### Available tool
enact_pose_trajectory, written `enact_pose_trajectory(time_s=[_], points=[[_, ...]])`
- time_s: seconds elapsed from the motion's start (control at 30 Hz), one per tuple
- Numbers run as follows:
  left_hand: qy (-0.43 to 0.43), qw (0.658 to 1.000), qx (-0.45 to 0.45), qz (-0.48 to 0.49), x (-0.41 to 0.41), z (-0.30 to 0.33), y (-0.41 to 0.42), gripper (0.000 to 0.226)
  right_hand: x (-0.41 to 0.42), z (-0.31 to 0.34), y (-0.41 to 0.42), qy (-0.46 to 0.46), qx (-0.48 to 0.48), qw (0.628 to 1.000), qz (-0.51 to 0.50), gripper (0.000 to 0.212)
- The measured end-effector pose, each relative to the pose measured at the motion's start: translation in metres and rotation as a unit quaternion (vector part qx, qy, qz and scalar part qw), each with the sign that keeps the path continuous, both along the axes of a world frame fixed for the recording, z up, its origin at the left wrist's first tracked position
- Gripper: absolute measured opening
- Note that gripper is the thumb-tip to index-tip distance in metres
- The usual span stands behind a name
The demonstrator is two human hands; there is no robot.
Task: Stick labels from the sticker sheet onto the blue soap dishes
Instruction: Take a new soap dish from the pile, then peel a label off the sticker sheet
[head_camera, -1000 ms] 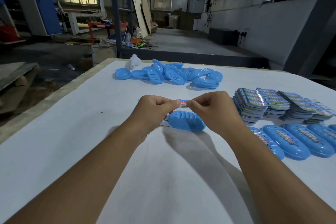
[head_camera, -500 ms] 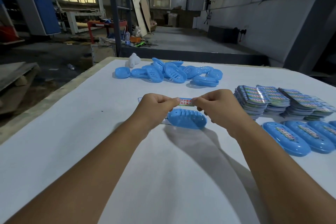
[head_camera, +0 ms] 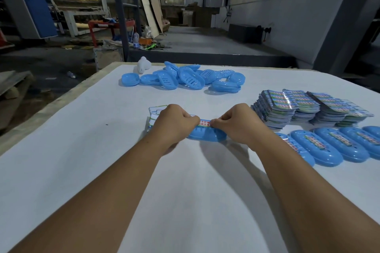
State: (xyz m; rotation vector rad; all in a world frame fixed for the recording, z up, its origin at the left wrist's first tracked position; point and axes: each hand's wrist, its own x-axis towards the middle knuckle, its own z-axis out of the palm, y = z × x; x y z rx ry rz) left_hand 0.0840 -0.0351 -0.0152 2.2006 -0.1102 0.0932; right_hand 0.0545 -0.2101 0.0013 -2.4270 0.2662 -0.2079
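With forearms extended, our left hand (head_camera: 174, 122) and right hand (head_camera: 236, 122) each pinch one label (head_camera: 204, 123) end, the grip directly above a blue soap dish (head_camera: 207, 134).

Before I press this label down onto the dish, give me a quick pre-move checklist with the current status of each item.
1. Label pinched at both ends, by left hand and right hand: ok.
2. Label stretched flat, no visible fold in the part between the hands: ok.
3. Soap dish lies directly under the label on the table: ok.
4. Label centred along the dish: cannot tell, the hands hide both ends.
5. Label already touching the dish: cannot tell.
6. Space beside the labelled dishes at the right for the finished one: cannot tell, the right forearm covers it.
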Motion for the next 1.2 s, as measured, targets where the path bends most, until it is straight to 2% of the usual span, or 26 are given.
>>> enact_pose_trajectory(time_s=[0.23, 0.37, 0.57, 0.7, 0.8, 0.93, 1.0, 1.1, 1.2], points=[[-0.024, 0.999, 0.036, -0.003, 0.001, -0.001, 0.001, 0.030, -0.002, 0.001, 0.003, 0.002, -0.012, 1.000, -0.005, 0.028], [-0.051, 0.995, 0.084, 0.002, 0.002, -0.001, 0.000, 0.027, -0.001, 0.001, 0.006, 0.008, -0.051, 0.999, -0.014, 0.025], [-0.098, 0.982, 0.161, 0.015, 0.000, 0.001, -0.007, 0.022, 0.000, -0.001, 0.014, -0.021, -0.137, 0.989, -0.042, 0.029], [-0.120, 0.970, 0.209, 0.019, 0.000, 0.003, -0.009, 0.027, -0.001, 0.001, 0.015, -0.032, -0.178, 0.982, -0.047, 0.031], [-0.125, 0.962, 0.241, 0.035, 0.003, 0.003, -0.009, 0.035, -0.004, 0.001, 0.014, -0.036, -0.206, 0.977, -0.038, 0.044], [-0.117, 0.979, 0.165, 0.033, 0.006, -0.005, -0.003, 0.029, -0.006, 0.000, 0.017, -0.067, -0.112, 0.988, 0.083, 0.046], [-0.127, 0.983, 0.124, 0.044, 0.006, -0.006, 0.001, 0.034, -0.010, 0.000, 0.021, -0.043, -0.089, 0.983, 0.154, 0.052], [-0.153, 0.982, 0.089, 0.072, 0.005, -0.003, 0.005, 0.044, -0.016, 0.004, 0.023, -0.011, -0.119, 0.975, 0.190, 0.062], [-0.162, 0.976, 0.123, 0.074, 0.004, -0.005, 0.007, 0.045, -0.024, 0.011, 0.020, 0.006, -0.198, 0.965, 0.174, 0.063]])
